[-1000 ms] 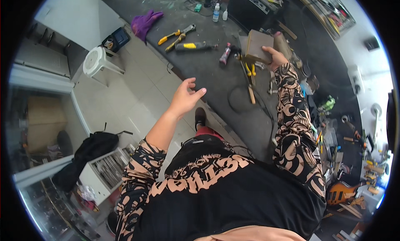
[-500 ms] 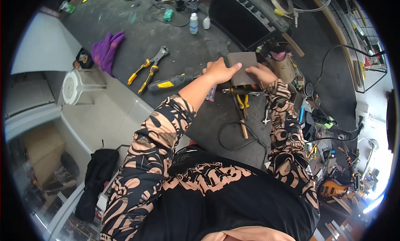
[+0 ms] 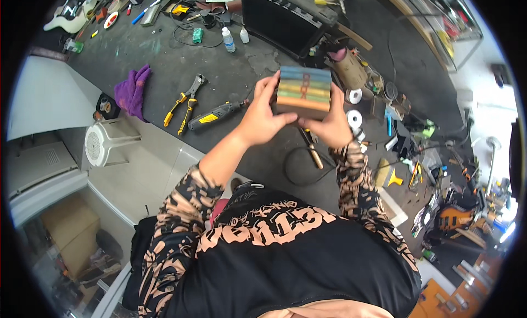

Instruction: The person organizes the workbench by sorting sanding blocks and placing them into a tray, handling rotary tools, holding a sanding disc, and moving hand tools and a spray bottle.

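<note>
Between my two hands is a small box (image 3: 304, 90), slightly blurred, with blue, yellow, green and orange bands and a red pattern along its middle. My left hand (image 3: 262, 119) grips its left side, thumb at the near lower edge. My right hand (image 3: 332, 123) wraps round the right side in the same way. The box is held above the dark workbench (image 3: 250, 145). A wooden-handled tool (image 3: 314, 156) lies on the bench below it, partly hidden by the box and hands. Left of my left hand lies a grey and yellow rotary tool (image 3: 210, 118).
Yellow-handled cutters (image 3: 187, 105) and a purple cloth (image 3: 132, 93) lie at left. Behind the box stand a black amplifier (image 3: 280, 22) and two small bottles (image 3: 228, 40). White rolls (image 3: 354, 119) and cluttered tools are at right. A black cable (image 3: 286, 168) loops nearer me.
The box has been turned from a plain brown face to its coloured, banded side, and brought slightly nearer and left. Both hands have shifted to its sides. My view has swung a little.
</note>
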Demonstrator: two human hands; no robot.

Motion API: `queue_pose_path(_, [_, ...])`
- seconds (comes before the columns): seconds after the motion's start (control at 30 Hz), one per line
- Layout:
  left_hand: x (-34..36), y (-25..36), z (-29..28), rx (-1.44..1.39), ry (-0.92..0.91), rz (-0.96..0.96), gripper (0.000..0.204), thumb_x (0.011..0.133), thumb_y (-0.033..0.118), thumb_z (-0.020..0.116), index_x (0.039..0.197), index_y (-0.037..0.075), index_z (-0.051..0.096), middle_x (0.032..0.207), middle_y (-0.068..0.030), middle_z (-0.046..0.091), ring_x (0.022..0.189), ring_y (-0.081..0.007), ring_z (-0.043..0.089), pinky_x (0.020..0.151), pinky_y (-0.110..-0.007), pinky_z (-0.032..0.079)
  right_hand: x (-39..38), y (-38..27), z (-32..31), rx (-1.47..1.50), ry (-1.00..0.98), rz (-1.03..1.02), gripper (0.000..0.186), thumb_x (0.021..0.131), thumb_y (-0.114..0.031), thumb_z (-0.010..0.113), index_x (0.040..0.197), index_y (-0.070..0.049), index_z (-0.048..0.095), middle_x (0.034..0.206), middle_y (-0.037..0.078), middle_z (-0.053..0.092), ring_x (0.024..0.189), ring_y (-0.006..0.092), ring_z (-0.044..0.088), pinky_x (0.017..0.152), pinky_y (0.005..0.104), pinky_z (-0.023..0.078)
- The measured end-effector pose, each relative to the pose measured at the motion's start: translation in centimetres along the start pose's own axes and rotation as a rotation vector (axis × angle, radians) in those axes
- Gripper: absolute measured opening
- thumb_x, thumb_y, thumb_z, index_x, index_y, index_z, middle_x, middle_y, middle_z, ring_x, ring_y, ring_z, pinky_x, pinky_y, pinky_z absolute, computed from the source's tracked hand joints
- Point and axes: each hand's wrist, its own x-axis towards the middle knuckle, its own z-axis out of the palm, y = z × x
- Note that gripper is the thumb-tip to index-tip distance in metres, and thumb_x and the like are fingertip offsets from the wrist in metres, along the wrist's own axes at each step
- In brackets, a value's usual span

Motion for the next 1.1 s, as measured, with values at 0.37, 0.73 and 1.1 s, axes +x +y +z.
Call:
queue_pose_path(0.37, [-18.6, -6.5, 1.4, 0.061, -0.18, 0.031, 0.111, 0.072, -0.001, 0.073, 0.156, 0.004, 0.001, 0.16, -0.02, 0.017, 0.147, -0.0322, 0.025, 0.118, -0.039, 0.026, -20.3, -4.2, 13.2, 0.576, 0.048, 0.154, 0.122, 0.07, 0.004, 0.071, 0.154, -0.004, -0.017, 0.15, 0.024, 0.033, 0.133, 0.0305, 0.048, 0.108, 0.0377, 0.041])
queue_pose_path(0.73, [-19.8, -10.6, 1.1, -0.139, -0.329, -0.099, 0.104, 0.081, -0.016, 0.063, 0.158, 0.012, -0.001, 0.141, -0.016, 0.048, 0.126, -0.0247, 0.053, 0.103, -0.036, 0.047, -24.6, -3.5, 15.2, 0.216, 0.139, 0.184, 0.115, 0.077, 0.001, 0.076, 0.156, -0.004, -0.008, 0.149, 0.025, 0.035, 0.137, 0.0331, 0.043, 0.111, 0.0377, 0.038])
queue_pose_path(1.1, [-19.1, 4.5, 3.9, 0.032, -0.668, 0.011, 0.088, 0.081, -0.016, 0.064, 0.155, 0.004, 0.02, 0.145, -0.0136, 0.046, 0.127, -0.0235, 0.053, 0.102, -0.035, 0.047, -30.0, -14.8, -0.2, -0.163, 0.421, 0.03, 0.1, 0.061, -0.015, 0.088, 0.141, 0.003, 0.031, 0.13, 0.025, 0.045, 0.122, 0.0442, 0.047, 0.105, 0.0489, 0.04])
